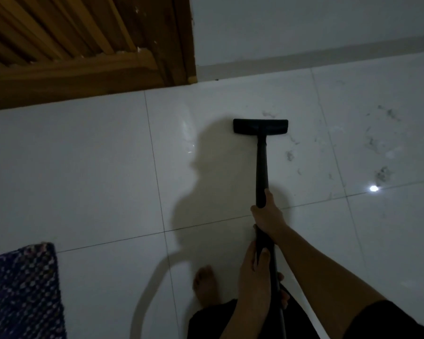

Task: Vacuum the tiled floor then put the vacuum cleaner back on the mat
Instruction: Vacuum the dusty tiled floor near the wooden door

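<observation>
Black plastic fills both our fists: our left hand point(253, 270) wraps the vacuum wand point(262, 172) low, near our bare foot point(206, 285), and our right hand point(267, 214) closes around it higher up. Beyond them the wand runs forward to the floor head point(260, 126), which sits flat on the white tiled floor point(96, 167). Grey dust clumps point(382, 173) lie to its right and just ahead, so we judge the next strokes should overlap rightward, slowly, with the head kept level. The patterned mat point(22, 289) waits at our near left. Farthest off are the wall point(304, 33) and a wooden door point(71, 45).
</observation>
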`<action>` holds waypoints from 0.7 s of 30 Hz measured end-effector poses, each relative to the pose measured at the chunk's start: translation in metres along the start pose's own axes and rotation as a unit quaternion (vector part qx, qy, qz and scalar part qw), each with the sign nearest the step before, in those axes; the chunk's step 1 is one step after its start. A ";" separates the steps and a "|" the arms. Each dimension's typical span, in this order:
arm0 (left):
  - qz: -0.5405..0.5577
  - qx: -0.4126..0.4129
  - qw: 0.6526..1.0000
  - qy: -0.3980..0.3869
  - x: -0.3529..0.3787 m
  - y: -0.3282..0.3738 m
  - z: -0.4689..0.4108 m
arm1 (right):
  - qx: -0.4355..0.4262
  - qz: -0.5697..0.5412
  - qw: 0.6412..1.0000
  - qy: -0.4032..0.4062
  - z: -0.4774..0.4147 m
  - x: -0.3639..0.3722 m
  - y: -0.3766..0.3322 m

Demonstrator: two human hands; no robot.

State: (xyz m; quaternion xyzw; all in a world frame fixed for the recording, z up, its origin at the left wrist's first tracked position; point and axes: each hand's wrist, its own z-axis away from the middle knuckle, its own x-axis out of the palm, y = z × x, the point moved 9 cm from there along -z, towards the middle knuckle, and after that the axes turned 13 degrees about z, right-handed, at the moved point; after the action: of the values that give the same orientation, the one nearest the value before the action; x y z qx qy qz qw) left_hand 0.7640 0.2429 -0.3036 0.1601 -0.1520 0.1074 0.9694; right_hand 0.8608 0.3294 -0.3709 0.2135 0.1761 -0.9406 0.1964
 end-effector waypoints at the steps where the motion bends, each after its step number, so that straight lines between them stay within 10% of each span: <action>1: 0.008 0.004 1.000 0.000 0.005 0.007 -0.004 | -0.007 0.009 1.000 -0.001 -0.007 -0.005 -0.006; 21: 0.107 0.069 0.990 0.064 0.080 0.087 -0.078 | -0.086 0.026 0.995 -0.044 -0.099 -0.073 -0.092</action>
State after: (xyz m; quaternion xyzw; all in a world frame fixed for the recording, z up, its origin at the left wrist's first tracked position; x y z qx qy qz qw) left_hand 0.8367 0.3625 -0.3233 0.2021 -0.0978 0.2313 0.9466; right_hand 0.9132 0.4713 -0.3974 0.1591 0.2417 -0.9250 0.2463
